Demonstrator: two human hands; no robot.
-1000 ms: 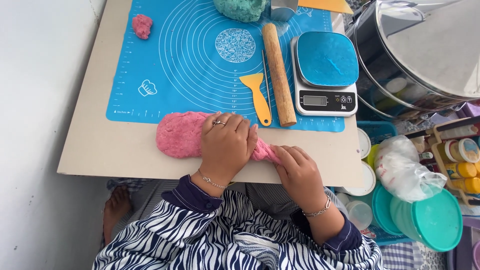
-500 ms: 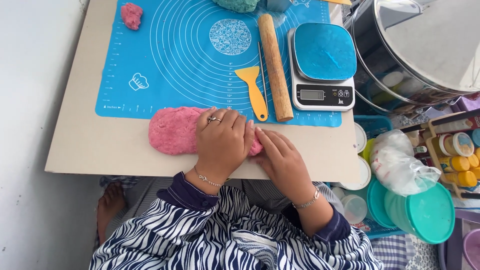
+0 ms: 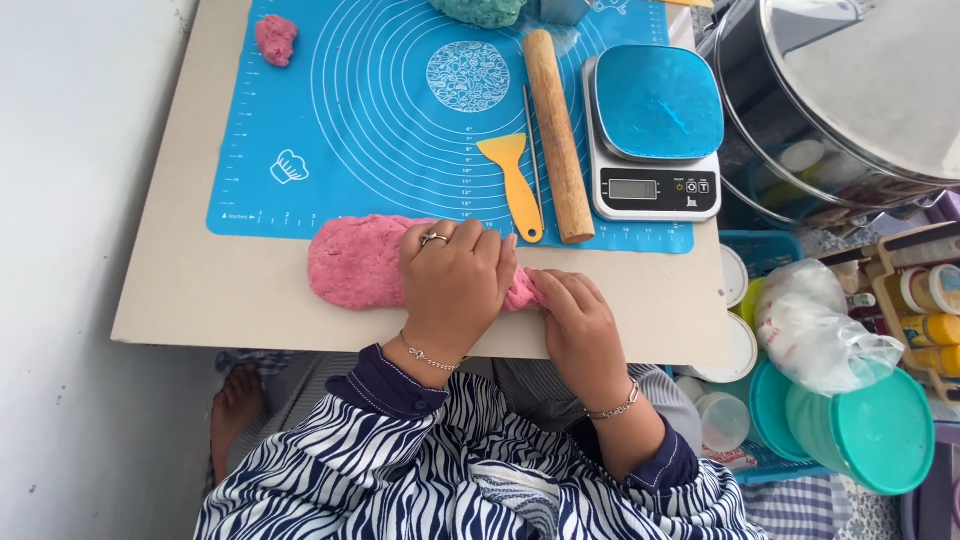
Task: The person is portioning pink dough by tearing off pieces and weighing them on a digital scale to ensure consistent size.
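A long pink dough log (image 3: 352,264) lies across the near edge of the blue silicone mat (image 3: 330,130) and the beige board (image 3: 200,290). My left hand (image 3: 455,283), with a ring on it, presses palm-down on the log's right half. My right hand (image 3: 578,322) cups the log's right end, fingers curled against it. A yellow scraper (image 3: 516,180) and a wooden rolling pin (image 3: 557,130) lie just beyond my hands.
A kitchen scale (image 3: 655,135) with a blue top sits to the right of the rolling pin. A small pink dough lump (image 3: 275,38) and a teal dough mass (image 3: 480,10) lie at the mat's far side. A steel pot (image 3: 850,100), teal lids (image 3: 870,425) and jars crowd the right.
My right hand slid left onto the dough's end, then eased back a little. My left hand stayed on the log, which reads as slightly longer.
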